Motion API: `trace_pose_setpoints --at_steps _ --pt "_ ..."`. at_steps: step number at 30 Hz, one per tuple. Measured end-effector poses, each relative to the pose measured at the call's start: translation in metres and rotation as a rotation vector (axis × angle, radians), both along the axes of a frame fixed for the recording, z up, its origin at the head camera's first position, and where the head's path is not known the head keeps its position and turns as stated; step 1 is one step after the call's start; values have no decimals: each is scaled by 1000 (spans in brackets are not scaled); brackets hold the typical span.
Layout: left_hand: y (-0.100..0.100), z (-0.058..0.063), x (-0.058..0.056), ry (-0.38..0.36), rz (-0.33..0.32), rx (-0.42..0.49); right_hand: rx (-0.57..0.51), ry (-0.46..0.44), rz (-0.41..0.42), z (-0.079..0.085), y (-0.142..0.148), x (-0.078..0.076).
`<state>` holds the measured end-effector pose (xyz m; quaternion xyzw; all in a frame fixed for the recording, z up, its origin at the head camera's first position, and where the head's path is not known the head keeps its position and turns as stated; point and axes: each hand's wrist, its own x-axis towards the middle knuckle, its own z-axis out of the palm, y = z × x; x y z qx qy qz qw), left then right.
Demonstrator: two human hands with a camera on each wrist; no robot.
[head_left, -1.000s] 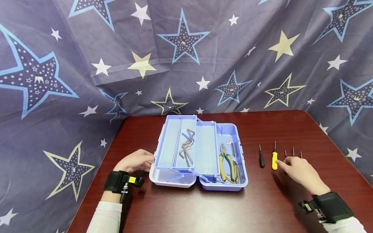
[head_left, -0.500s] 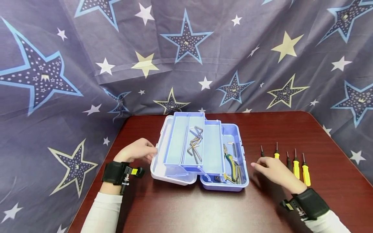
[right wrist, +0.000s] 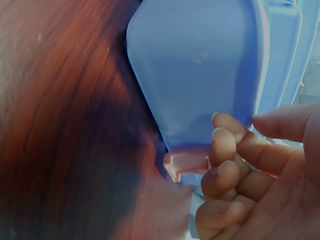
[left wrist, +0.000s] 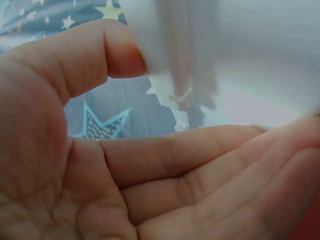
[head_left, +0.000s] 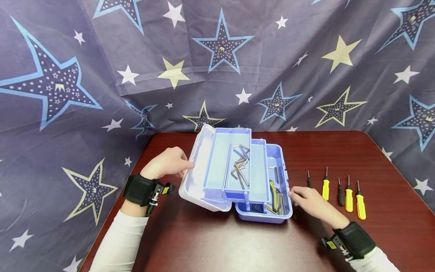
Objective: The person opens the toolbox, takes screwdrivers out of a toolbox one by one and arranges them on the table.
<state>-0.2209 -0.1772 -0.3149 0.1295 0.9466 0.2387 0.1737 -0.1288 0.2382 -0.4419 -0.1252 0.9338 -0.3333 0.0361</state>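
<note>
A light-blue toolbox stands on the table with its two stepped trays raised. My left hand grips the edge of its whitish lid, which is tilted up; in the left wrist view the thumb lies on one side and the fingers below. At the box's right rim, my right hand pinches the wall between thumb and curled fingers, beside a latch. Several hex keys lie in the top tray. Pliers, partly covered by the lower tray, lie in the base with more hex keys.
Right of the box several screwdrivers lie in a row, among them a black one and a yellow one. My right hand partly covers the leftmost black screwdriver. A star-patterned cloth hangs behind the dark red table.
My right hand has moved left from the screwdrivers to the toolbox's right rim. My left hand has raised the lid, and the trays have shifted rightward, covering more of the pliers.
</note>
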Motion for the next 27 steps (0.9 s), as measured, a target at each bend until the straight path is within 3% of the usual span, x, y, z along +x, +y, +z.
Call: trace_pose_setpoints --at_steps 5,13,20,27 --pt "17 17 1 118 -51 -129 -99 -49 9 -4 0 0" --pt "53 42 0 285 -73 -271 -390 -181 12 -11 -1 -6" --pt "79 55 -1 433 -100 -351 -441 -235 -38 -12 -14 -13" --pt "105 61 10 554 -131 -374 -466 -258 -94 -15 -14 -15"
